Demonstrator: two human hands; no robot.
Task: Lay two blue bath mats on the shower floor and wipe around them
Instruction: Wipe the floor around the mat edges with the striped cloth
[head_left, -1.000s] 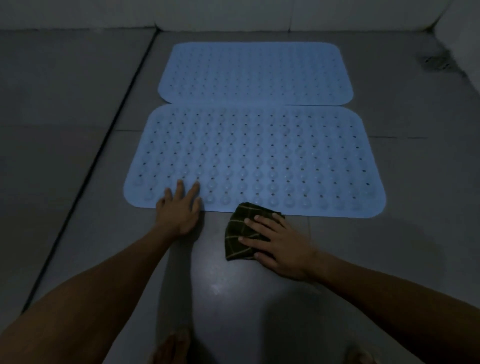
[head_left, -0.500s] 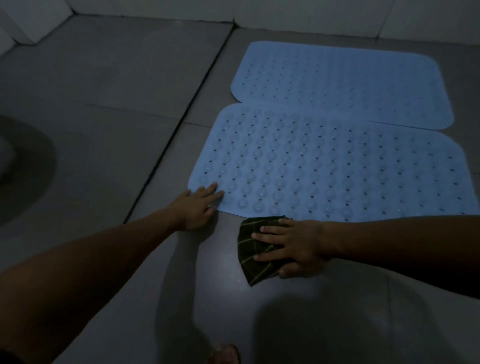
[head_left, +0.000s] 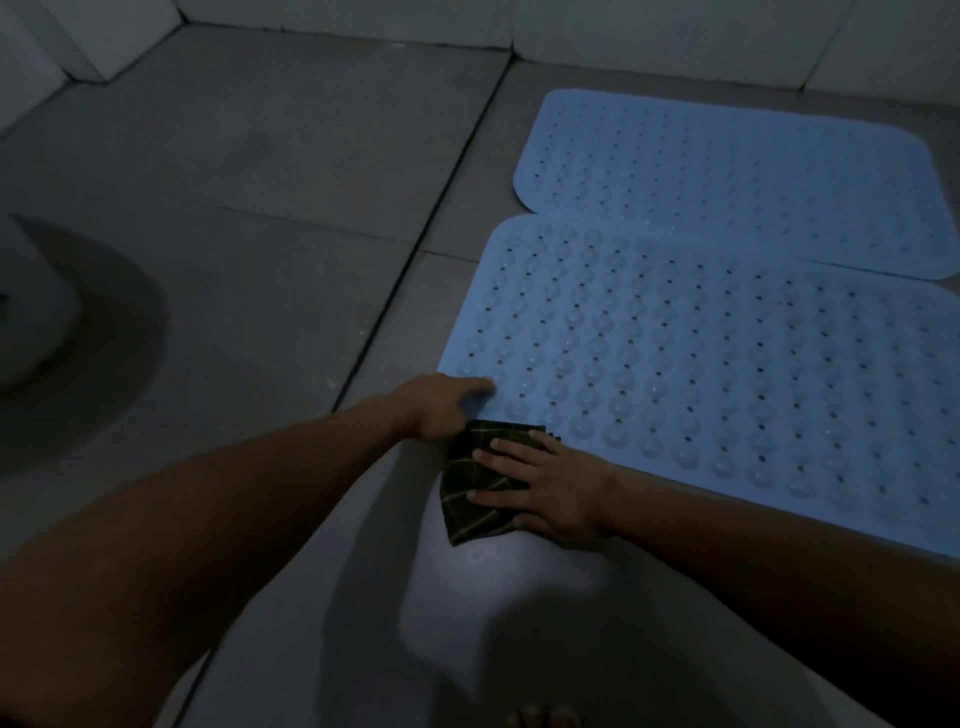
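Two blue bath mats with rows of bumps and holes lie flat on the grey tiled floor, edge to edge. The near mat (head_left: 701, 364) fills the middle right; the far mat (head_left: 737, 176) lies behind it. My left hand (head_left: 441, 405) rests on the near mat's front left corner, one finger stretched onto the mat; its other fingers are hidden. My right hand (head_left: 545, 488) presses flat, fingers straight, on a dark checked cloth (head_left: 472, 493) lying on the floor against the mat's front edge, just beside my left hand.
White tiled walls (head_left: 649, 36) run along the back. A dark grout line (head_left: 415, 249) crosses the floor left of the mats. A pale rounded fixture (head_left: 31, 322) with a dark shadow sits at the far left. My toes (head_left: 540, 717) show at the bottom edge.
The view has swung left, so the mats now sit to the right. My right hand has slid the cloth left along the mat's front edge until it meets my left hand.
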